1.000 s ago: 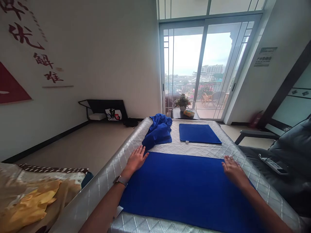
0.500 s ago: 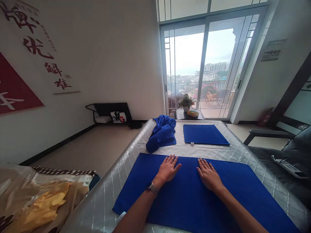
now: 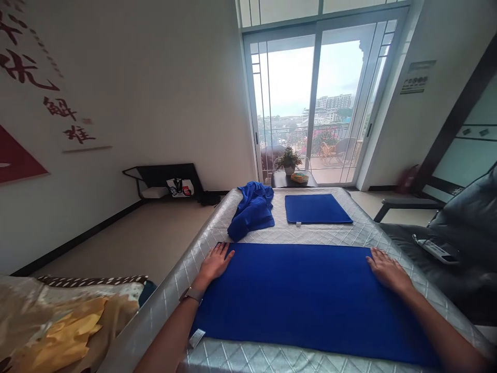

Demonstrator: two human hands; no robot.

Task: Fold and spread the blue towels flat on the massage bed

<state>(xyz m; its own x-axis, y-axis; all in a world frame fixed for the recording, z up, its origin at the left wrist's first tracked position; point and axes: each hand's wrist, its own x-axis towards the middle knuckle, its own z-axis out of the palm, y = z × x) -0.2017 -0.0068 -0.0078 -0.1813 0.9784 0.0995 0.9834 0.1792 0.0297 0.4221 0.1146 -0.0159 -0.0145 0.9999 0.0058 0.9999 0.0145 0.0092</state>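
Quilted cover (image 3: 248, 357) lay underneath | I saw left hand (image 3: 214, 263) flat, thumb spread, on smooth cloth (image 3: 298, 295) | right hand (image 3: 389, 270) likewise | crumpled cloth (image 3: 254, 210) just beyond left hand

A head-worn camera looks forward and down from the near side of the quilted silver cover (image 3: 283, 236) — close enough that the left hand (image 3: 213, 263) and right hand (image 3: 389, 269) sit in its lower half. It faces the far sliding door (image 3: 312, 93), with a pale wall (image 3: 174, 77) at left and a dark chair (image 3: 471, 217) at right.
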